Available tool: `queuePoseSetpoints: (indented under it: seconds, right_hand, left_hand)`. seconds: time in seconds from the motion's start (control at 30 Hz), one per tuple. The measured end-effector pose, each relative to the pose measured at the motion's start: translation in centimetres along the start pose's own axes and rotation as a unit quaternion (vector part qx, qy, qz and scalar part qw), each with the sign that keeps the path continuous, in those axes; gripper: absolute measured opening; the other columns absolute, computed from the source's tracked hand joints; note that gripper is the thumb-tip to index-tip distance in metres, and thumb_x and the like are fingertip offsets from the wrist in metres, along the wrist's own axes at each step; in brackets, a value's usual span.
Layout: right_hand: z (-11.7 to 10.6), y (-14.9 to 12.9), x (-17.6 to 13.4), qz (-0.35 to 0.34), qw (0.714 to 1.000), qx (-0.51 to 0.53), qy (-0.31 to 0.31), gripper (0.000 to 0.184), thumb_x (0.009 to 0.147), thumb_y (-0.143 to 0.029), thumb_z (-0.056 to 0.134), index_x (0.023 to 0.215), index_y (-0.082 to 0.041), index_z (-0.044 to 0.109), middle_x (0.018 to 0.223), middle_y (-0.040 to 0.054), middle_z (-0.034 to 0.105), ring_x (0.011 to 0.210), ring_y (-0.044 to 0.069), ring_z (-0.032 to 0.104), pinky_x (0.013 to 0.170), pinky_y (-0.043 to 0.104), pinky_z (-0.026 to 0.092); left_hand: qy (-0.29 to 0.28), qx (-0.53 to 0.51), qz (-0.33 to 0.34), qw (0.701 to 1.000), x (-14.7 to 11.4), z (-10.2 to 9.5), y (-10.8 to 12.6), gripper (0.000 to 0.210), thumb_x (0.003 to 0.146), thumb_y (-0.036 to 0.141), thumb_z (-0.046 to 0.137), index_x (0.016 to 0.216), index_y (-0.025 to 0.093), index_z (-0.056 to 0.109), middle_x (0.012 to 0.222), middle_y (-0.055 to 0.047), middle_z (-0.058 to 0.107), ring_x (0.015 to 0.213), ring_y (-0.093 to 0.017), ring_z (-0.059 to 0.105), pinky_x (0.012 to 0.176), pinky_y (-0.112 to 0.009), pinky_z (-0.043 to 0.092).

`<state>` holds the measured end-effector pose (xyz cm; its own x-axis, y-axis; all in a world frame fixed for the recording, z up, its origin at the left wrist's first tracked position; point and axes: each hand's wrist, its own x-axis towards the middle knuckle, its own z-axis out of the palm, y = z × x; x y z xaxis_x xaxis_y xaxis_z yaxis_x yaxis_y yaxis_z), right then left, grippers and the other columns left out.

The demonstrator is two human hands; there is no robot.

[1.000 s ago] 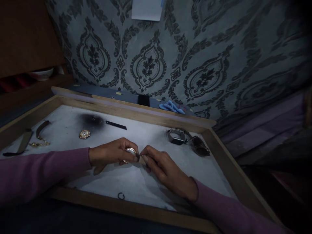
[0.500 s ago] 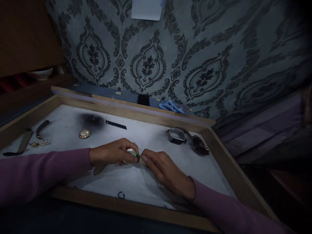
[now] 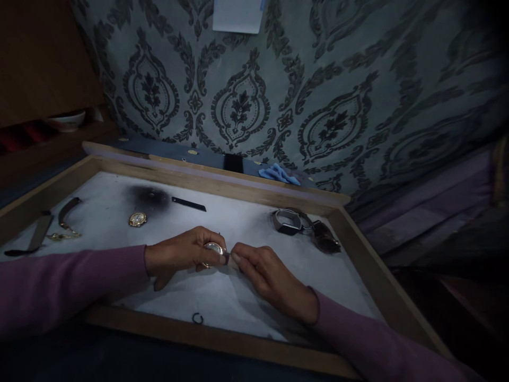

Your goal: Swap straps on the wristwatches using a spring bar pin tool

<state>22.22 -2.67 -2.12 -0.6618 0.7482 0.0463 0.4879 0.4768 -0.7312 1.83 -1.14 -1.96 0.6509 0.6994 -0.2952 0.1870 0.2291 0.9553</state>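
My left hand [image 3: 189, 249] is closed around a round, gold-rimmed watch [image 3: 213, 253], its thumb lying along the lower edge of the face. Beneath that hand a tan flap [image 3: 162, 281] sticks out, perhaps part of a strap. Close at its right, my right hand [image 3: 266, 273] pinches a small flat tan piece [image 3: 234, 262] against the watch's side. Whether this piece is the strap or a separate tool, I cannot tell. Both hands are just above the white surface [image 3: 246, 318] of a wooden-framed tray [image 3: 222, 183].
Left in the tray lie loose watch straps [image 3: 40, 233], a gold chain [image 3: 63, 235] and a gold watch head [image 3: 137, 219]. A black blade strip [image 3: 189, 203] lies farther back. At the right are a square-faced watch [image 3: 287, 221] and a brown-strapped item [image 3: 326, 237]. A black ring [image 3: 198, 318] lies in front.
The green glint on the watch face has gone. Both hands keep nearly the same place and grip.
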Motion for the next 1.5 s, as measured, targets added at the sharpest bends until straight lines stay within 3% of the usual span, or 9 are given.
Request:
queuePoseSetpoints:
  seconds: [0.4,1.5]
  right_hand:
    - [-0.1,0.3,0.1,-0.009,1.000,-0.011,-0.003,0.028,0.095,-0.025,0.038,0.067,-0.021,0.038,0.056,-0.0062,0.032,0.050,0.009,0.031,0.051,0.025,0.023]
    - [0.5,0.2,-0.1,0.008,1.000,0.017,0.013,0.027,0.095,-0.024,0.037,0.068,-0.021,0.037,0.055,-0.0059,0.033,0.049,0.009,0.031,0.050,0.025,0.024]
  left_hand:
    - [0.018,-0.006,0.022,1.000,0.1,0.3,-0.6,0.017,0.072,0.031,0.061,0.066,0.017,0.054,0.052,0.007,0.044,0.047,-0.007,0.037,0.048,-0.022,0.030]
    - [0.008,0.033,-0.028,0.999,0.2,-0.3,0.0,0.017,0.069,0.031,0.062,0.064,0.016,0.058,0.048,0.006,0.045,0.045,-0.007,0.038,0.047,-0.022,0.028]
